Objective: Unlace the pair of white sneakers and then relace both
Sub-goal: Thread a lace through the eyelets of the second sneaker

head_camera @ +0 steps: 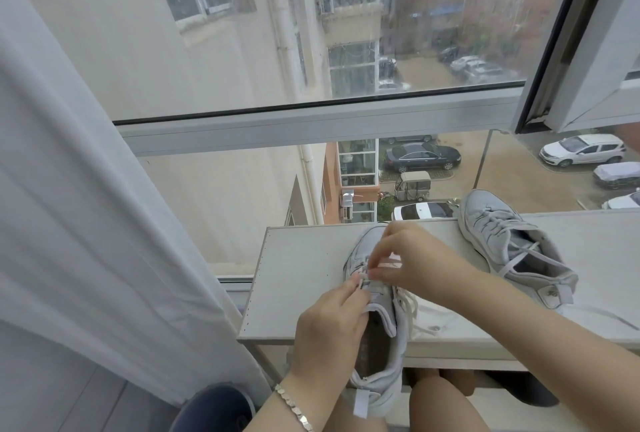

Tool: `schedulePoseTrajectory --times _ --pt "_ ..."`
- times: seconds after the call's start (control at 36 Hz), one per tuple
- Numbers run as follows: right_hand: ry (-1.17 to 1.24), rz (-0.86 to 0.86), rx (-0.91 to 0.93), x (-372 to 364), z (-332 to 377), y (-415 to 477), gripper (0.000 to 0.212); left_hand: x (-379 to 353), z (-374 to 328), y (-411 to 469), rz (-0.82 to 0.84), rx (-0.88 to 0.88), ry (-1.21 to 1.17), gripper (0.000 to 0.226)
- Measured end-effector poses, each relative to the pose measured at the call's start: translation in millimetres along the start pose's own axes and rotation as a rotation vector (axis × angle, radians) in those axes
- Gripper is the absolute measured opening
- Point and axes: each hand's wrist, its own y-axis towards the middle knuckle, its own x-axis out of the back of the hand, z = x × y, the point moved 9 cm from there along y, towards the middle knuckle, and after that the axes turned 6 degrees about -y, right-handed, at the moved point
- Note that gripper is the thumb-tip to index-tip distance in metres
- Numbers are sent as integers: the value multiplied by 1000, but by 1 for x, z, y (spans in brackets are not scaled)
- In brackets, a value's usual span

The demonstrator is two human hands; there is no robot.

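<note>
Near sneaker: middle of tabletop, toe to its rear, heel overhanging its front edge.
Lace: loose ends trailing on the tabletop.
Left hand: fingertips pinching lace at the eyelets.
Right hand: fingers curled, pinching the same lace.
Second sneaker: tabletop's right rear, laced.

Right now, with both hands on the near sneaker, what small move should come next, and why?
Probably draw the pinched lace a little way through its eyelet. Both the left hand and the right hand pinch the lace over the tongue of the near sneaker, and slack lace lies loose on its right side. Whether it goes in or out, I cannot tell.
</note>
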Motion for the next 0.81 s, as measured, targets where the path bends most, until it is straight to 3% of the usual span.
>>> schedulePoseTrajectory --times 0.08,0.31,0.5,0.61,0.81 --pt "-102 259 -30 -22 6 9 18 1 0 -2 -6 -1 -4 33" --pt "-300 514 -23 -36 14 22 23 3 -5 0 -15 -32 12 20" --pt "-371 611 -9 -42 14 18 26 4 -7 1 -17 -44 -5 17" --pt "-396 600 20 -44 14 17 40 2 -5 -1 -17 -29 -30 18" --pt "-258 533 3 -42 7 17 24 5 -10 -1 -39 -46 -20 28"
